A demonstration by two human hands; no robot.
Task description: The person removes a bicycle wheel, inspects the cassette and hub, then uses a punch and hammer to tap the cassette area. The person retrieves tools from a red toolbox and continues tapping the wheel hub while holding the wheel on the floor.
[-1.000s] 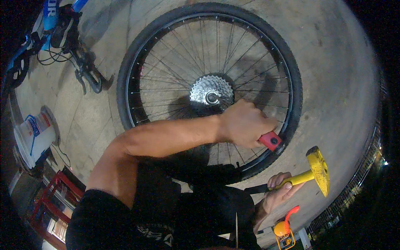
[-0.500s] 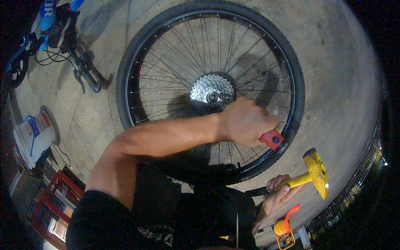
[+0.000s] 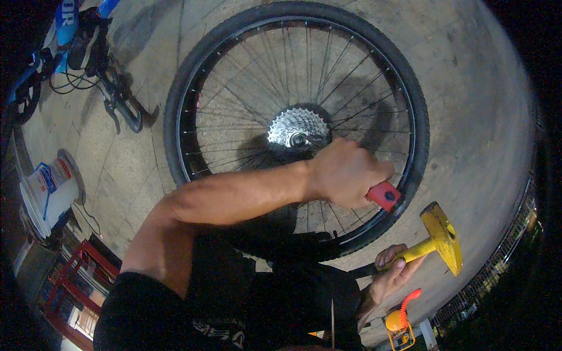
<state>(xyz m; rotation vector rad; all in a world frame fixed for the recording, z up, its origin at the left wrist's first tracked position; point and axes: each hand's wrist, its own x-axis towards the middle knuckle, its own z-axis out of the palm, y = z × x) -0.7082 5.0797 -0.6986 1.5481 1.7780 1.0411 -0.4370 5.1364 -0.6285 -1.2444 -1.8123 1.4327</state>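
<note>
A bicycle wheel (image 3: 420,123) with a black tyre lies flat on the ground, its silver cassette (image 3: 295,124) facing up. My left forearm crosses over the spokes. My left hand (image 3: 345,172) is closed round a red-handled tool (image 3: 384,196); a metal shaft beyond the fist reaches toward the cassette's centre, and the exact contact is hard to make out. At the lower right, beside the tyre, my right hand (image 3: 392,275) grips a yellow hammer (image 3: 442,237) by its handle, the head raised away from the wheel.
Part of a blue bicycle with a black handlebar (image 3: 120,105) lies at the upper left. A white bucket (image 3: 52,196) and a red frame (image 3: 73,269) stand at the left. An orange object with a ribbed hose (image 3: 404,313) is at the lower right, near a fence (image 3: 492,275).
The hammer head has tilted slightly to the left in my right hand. My left hand and the red-handled tool have barely shifted.
</note>
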